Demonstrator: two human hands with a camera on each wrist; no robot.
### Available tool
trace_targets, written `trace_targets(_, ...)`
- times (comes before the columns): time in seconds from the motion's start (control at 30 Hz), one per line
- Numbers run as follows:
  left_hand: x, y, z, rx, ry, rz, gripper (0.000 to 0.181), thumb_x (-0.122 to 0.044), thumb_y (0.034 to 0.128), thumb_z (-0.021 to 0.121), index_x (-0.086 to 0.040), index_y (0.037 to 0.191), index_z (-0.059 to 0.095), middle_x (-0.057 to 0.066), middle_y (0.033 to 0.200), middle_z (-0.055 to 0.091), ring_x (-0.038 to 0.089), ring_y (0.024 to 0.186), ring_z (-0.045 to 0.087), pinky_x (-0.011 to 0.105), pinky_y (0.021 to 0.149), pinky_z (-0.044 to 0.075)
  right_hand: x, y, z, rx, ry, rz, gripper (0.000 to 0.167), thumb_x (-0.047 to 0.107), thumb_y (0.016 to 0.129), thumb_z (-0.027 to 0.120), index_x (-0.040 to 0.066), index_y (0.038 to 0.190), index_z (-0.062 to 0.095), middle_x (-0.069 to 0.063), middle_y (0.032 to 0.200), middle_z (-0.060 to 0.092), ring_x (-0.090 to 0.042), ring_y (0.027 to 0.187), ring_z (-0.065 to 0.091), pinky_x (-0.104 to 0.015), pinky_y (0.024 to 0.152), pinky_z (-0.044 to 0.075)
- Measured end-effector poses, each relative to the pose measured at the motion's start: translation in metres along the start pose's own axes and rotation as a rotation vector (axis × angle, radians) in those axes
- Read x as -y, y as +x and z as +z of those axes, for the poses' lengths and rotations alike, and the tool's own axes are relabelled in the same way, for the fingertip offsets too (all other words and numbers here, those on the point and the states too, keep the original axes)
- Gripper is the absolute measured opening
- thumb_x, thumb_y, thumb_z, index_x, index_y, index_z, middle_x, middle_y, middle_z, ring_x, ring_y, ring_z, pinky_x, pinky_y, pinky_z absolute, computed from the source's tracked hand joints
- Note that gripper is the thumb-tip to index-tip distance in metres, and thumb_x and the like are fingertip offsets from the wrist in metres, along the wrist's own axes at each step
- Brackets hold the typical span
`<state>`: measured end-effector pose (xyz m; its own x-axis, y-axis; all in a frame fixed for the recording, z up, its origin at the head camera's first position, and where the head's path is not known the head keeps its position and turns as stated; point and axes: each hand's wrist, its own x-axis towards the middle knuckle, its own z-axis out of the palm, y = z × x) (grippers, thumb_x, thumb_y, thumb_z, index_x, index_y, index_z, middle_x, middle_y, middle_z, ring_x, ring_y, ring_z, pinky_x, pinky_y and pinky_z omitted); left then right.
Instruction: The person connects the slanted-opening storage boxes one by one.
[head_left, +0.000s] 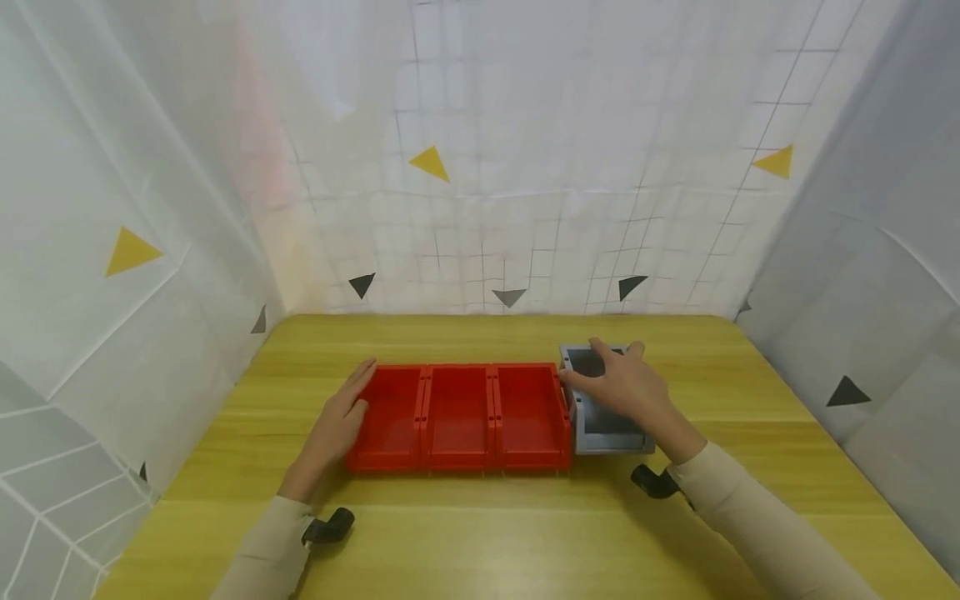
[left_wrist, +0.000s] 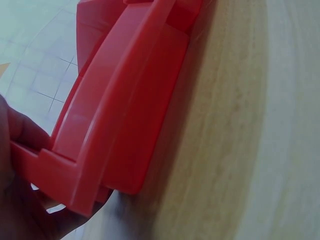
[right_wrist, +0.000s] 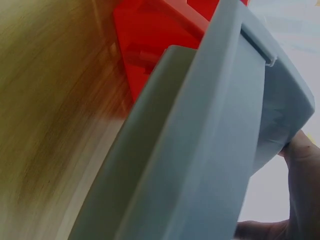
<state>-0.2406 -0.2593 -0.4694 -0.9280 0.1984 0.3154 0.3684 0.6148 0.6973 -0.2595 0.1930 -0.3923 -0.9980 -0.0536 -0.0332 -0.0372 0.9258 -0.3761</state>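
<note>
Three red bins stand joined side by side in a row on the wooden table: a left bin [head_left: 388,417], a middle bin [head_left: 457,417] and a right bin [head_left: 528,417]. My left hand [head_left: 335,425] holds the outer side wall of the left bin; the left wrist view shows digits on both sides of that red wall [left_wrist: 100,110]. Beside the right bin is a grey bin [head_left: 611,443], which my right hand [head_left: 626,383] grips from above, thumb at its left rim and fingers over the far part. Whether the grey bin touches the table is unclear.
The yellowish wooden table [head_left: 465,533] runs back to a white sheet [head_left: 480,208] with grid lines and yellow and black triangles. More pale sheeting hangs at the left [head_left: 67,333] and right [head_left: 885,333]. Dark wrist mounts [head_left: 330,527] stick out from both sleeves.
</note>
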Motion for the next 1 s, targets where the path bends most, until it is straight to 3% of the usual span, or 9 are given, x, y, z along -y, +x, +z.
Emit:
trace_targets(0.63, 0.0026, -0.0015, 0.0012, -0.008, 0.002, -0.001, 0.060, 0.005, 0.1034, 0.039, -0.003, 0.163, 0.032, 0.006, 0.170, 0.024, 0.029, 0.155, 0.019, 0.055, 0.122, 0.018, 0.0025, -0.0008, 0.0017, 0.001, -0.013, -0.004, 0.106, 0.080, 0.088, 0.053, 0.009, 0.164, 0.033, -0.046, 0.139, 0.030, -0.040, 0.077, 0.057, -0.041, 0.053, 0.049)
trace_targets(1.0, 0.0037, 0.0000, 0.0010, -0.010, 0.016, 0.009, 0.063, 0.005, 0.1029, 0.039, -0.008, 0.164, 0.031, 0.005, 0.170, 0.023, 0.032, 0.155, 0.019, 0.054, 0.122, 0.019, -0.0008, 0.0029, 0.0054, -0.016, -0.011, -0.006, 0.108, 0.085, 0.086, 0.049, 0.012, 0.164, 0.033, -0.045, 0.140, 0.030, -0.041, 0.083, 0.058, -0.042, 0.054, 0.049)
